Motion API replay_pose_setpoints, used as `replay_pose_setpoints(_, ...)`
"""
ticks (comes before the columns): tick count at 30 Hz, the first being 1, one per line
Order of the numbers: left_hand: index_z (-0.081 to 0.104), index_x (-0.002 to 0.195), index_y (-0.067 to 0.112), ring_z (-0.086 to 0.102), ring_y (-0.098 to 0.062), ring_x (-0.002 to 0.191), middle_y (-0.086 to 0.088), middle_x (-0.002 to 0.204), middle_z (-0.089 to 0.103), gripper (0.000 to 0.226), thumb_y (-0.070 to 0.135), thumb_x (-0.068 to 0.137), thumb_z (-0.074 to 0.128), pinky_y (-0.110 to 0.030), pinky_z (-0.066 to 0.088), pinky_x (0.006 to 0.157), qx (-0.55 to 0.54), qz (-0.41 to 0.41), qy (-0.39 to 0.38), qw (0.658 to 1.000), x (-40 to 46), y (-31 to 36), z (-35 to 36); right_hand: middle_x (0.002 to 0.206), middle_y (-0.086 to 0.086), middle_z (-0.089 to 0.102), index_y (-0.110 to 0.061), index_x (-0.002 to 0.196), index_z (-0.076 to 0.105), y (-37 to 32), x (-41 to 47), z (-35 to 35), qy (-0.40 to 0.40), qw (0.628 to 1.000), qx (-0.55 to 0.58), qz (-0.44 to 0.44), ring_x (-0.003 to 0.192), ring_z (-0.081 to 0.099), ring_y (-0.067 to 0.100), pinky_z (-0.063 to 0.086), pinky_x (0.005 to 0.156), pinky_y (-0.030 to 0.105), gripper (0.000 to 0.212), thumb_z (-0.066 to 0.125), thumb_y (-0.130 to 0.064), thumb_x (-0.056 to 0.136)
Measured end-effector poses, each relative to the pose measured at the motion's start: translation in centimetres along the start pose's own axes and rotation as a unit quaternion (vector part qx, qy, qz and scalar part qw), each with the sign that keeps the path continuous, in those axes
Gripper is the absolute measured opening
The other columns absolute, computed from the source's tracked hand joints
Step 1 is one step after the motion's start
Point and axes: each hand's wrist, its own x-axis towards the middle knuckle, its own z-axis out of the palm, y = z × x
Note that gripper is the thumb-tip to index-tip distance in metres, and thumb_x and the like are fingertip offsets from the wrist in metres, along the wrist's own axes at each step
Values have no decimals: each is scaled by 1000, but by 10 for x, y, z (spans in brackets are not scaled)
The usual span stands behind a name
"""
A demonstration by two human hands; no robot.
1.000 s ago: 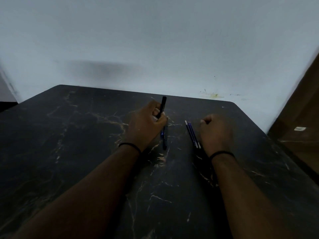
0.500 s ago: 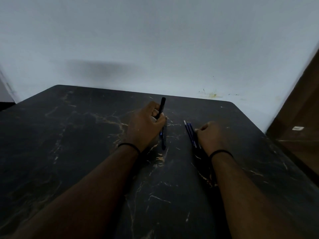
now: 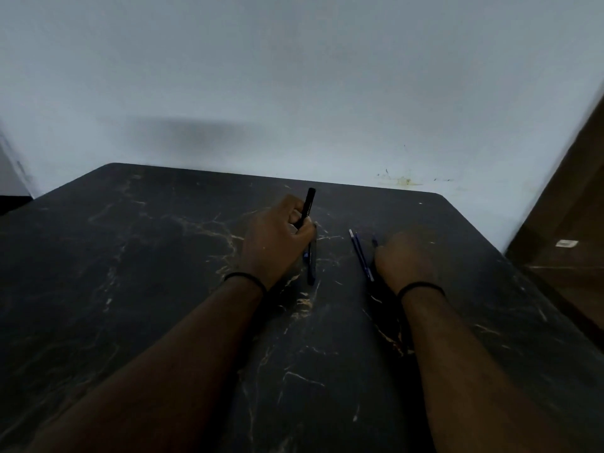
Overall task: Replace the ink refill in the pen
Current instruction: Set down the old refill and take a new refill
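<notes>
A dark marble-look table [image 3: 163,256] with pale veins was seen filling the lower part of the frame, pushed up against a plain light wall [image 3: 294,76] across the top, with a brown wooden panel [image 3: 575,223] showing at the right edge. Near the middle of the frame, the left hand [image 3: 274,243] was curled round a black pen barrel [image 3: 307,207], which was held nearly upright with its top end poking up above the knuckles. Right below that hand, a dark blue pen part [image 3: 312,266] was lying flat on the table, partly tucked under the fingers; whether it was actually touched couldn't be made out. Just right of centre, two thin blue refills [image 3: 361,256] with pale tips were lying side by side on the tabletop, angled from upper left to lower right. The right hand [image 3: 405,259] was parked just beside them, fingers curled under, and a small blue tip [image 3: 374,240] was sticking out past its top edge, so something thin looked to be pinched there, tbh too dim to be sure what. A black band [image 3: 245,277] was worn on the left wrist and another black band [image 3: 421,287] on the right wrist.
</notes>
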Motion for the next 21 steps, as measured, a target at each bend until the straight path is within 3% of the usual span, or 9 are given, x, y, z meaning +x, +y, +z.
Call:
replay_pose_setpoints(4, 58, 92, 25, 50, -1, 52, 14, 68, 55, 9, 23, 90, 66, -19, 42, 51, -2, -3, -6, 1000, -1, 1, -2, 116, 23, 65, 3, 115, 63, -6, -3, -3, 41, 999, 17, -23, 106, 64, 39, 49, 88, 40, 27, 46, -12, 101)
replay_pose_setpoints(7, 60, 94, 22, 50, -1, 53, 14, 70, 56, 7, 23, 90, 66, -19, 42, 52, 0, 0, -8, 1000, -1, 3, -1, 93, 13, 61, -2, 110, 54, -16, -8, -10, 134, 987, 70, -56, 83, 62, 35, 44, 72, 36, 17, 51, -15, 99)
replay_pose_setpoints(11, 62, 97, 23, 49, 2, 53, 18, 72, 55, 8, 25, 90, 67, -15, 38, 52, 13, 7, -2, 1000, -1, 2, 0, 104, 17, 67, -5, 111, 61, -31, -20, -13, 200, 961, 100, -161, 92, 64, 33, 45, 74, 34, 16, 51, -9, 98)
replay_pose_setpoints(13, 62, 98, 25, 53, 2, 59, 18, 76, 56, 10, 27, 90, 67, -16, 41, 53, 24, 8, -5, 1000, -1, 3, 0, 99, 10, 69, -8, 102, 65, -36, -28, -13, 228, 941, 143, -203, 88, 64, 26, 44, 70, 29, 15, 51, -5, 97)
replay_pose_setpoints(16, 63, 104, 25, 62, -6, 73, 10, 89, 65, 15, 29, 90, 66, -25, 54, 63, 32, 18, -21, 999, -2, 5, 0, 100, 0, 73, -15, 110, 56, -46, -45, -17, 277, 887, 256, -266, 83, 67, 14, 52, 67, 26, 10, 50, -18, 103)
replay_pose_setpoints(18, 63, 108, 25, 66, -13, 80, 4, 98, 70, 18, 28, 91, 66, -34, 59, 69, 38, 25, -28, 999, -2, 7, 0, 105, -4, 74, -16, 113, 49, -53, -54, -16, 289, 854, 312, -300, 83, 67, 6, 50, 65, 14, 12, 49, -24, 104)
replay_pose_setpoints(21, 64, 110, 24, 68, -18, 89, 0, 105, 72, 20, 26, 90, 66, -41, 60, 76, 51, 40, -28, 998, -1, 8, 0, 103, -3, 73, -12, 115, 49, -58, -59, -12, 275, 835, 348, -325, 84, 66, 6, 50, 65, 13, 16, 49, -23, 103)
